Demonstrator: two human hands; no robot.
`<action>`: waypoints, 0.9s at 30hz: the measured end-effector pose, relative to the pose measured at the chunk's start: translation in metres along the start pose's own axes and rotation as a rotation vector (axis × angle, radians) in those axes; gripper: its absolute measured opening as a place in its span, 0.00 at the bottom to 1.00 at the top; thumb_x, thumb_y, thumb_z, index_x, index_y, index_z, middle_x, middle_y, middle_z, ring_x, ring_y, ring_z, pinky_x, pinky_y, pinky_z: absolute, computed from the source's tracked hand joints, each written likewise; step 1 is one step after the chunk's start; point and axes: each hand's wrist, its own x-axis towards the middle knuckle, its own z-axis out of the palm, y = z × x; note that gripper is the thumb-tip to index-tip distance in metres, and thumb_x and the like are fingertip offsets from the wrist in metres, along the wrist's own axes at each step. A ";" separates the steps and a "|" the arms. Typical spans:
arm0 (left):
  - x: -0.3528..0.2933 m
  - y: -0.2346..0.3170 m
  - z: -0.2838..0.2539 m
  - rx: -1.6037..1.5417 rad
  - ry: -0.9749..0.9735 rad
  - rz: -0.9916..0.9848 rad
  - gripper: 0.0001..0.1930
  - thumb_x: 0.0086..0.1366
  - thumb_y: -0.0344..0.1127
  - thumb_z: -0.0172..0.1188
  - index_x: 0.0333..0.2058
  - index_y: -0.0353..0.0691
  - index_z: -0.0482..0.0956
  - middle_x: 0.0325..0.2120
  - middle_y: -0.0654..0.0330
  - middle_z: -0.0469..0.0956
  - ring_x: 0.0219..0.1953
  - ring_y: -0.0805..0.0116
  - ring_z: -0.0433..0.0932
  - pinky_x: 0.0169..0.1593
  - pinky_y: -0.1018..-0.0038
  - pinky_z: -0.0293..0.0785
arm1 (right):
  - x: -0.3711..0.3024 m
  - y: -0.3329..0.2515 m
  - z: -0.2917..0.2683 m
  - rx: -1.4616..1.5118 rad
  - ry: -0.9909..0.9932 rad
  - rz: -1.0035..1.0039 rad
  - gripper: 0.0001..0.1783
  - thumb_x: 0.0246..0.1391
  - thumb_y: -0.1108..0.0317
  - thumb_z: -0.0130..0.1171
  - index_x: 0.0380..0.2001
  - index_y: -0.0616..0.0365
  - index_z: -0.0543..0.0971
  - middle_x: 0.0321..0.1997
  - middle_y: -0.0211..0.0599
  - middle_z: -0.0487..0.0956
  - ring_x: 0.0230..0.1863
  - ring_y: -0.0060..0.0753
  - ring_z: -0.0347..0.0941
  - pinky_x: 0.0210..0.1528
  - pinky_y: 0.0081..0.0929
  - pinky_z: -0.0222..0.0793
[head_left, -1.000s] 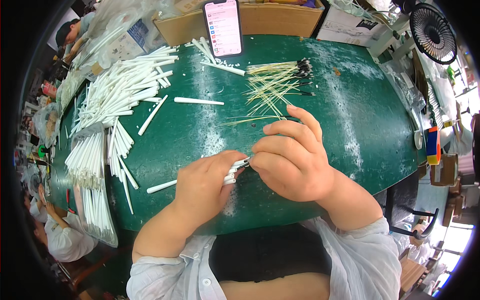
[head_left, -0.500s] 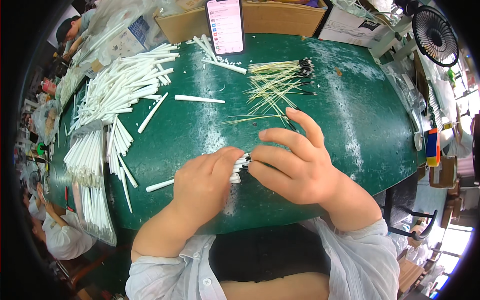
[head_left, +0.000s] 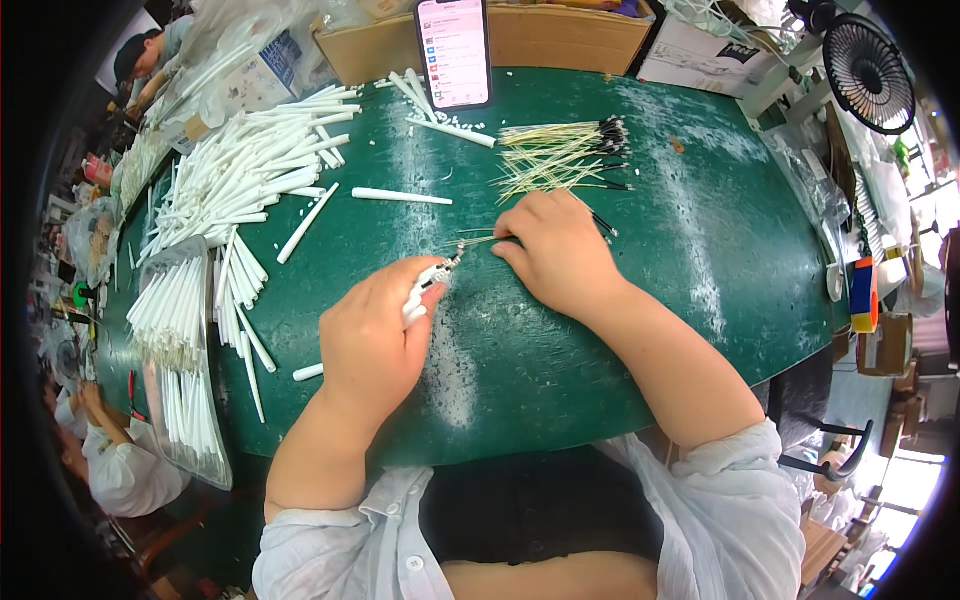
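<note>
My left hand (head_left: 372,325) is closed around a few white tapered tubes (head_left: 416,305), their dark-tipped ends pointing away from me. Just right of it, my right hand (head_left: 556,252) is pinched over thin pale-yellow wires (head_left: 482,239). Black ends (head_left: 606,228) stick out past its far side, and its fingertips are partly hidden. Beyond that hand lies a pile of similar wires (head_left: 548,160) with black tips at their right. A loose white tube (head_left: 309,372) pokes out from behind my left hand, and another tube (head_left: 402,196) lies farther off.
A big heap of white tubes (head_left: 240,160) covers the left of the green table (head_left: 640,400). In front of it sits a clear tray (head_left: 212,400) of tubes. A phone (head_left: 455,55) stands against a cardboard box (head_left: 560,40) at the back; a black fan (head_left: 868,75) is at right.
My right hand has moved away from me, off the tube bundle, and closed over the wires. My left hand has turned, tilting the tubes away from me.
</note>
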 end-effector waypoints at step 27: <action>-0.003 -0.001 0.000 -0.072 0.063 -0.052 0.10 0.63 0.28 0.64 0.43 0.38 0.81 0.33 0.54 0.83 0.31 0.59 0.82 0.35 0.70 0.77 | -0.017 -0.006 -0.082 -0.081 -0.332 0.154 0.08 0.45 0.62 0.70 0.30 0.47 0.84 0.39 0.29 0.78 0.46 0.40 0.70 0.51 0.40 0.63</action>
